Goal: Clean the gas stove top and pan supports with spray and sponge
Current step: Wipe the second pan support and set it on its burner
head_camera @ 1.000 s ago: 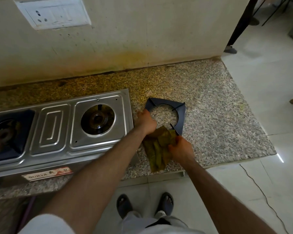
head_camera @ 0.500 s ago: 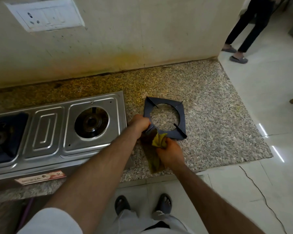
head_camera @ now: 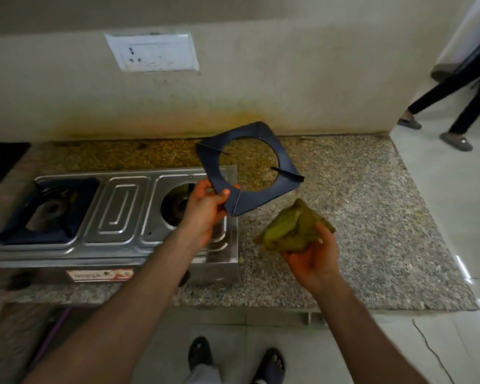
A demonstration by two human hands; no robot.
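Note:
My left hand (head_camera: pixel 204 209) grips a dark blue square pan support (head_camera: pixel 261 192) by its near corner and holds it tilted in the air above the stove's right end. My right hand (head_camera: pixel 313 253) holds a crumpled green-yellow cloth (head_camera: pixel 291 231) palm up, over the counter to the right of the stove. The steel two-burner gas stove (head_camera: pixel 119 206) sits on the speckled granite counter (head_camera: pixel 372 217). Its right burner (head_camera: pixel 178 203) is bare, partly behind my left hand. The left burner carries a second dark pan support (head_camera: pixel 47 209).
A stained wall with a white switch plate (head_camera: pixel 153 52) rises behind the counter. The counter's right edge drops to a white tiled floor, where a person's legs (head_camera: pixel 455 106) stand at the far right. A thin cable (head_camera: pixel 432 353) lies on the floor. My sandalled feet (head_camera: pixel 236 358) show below.
My left hand has lifted the pan support off the counter and up toward the stove. My right hand has pulled the cloth away from it to the right and turned palm up.

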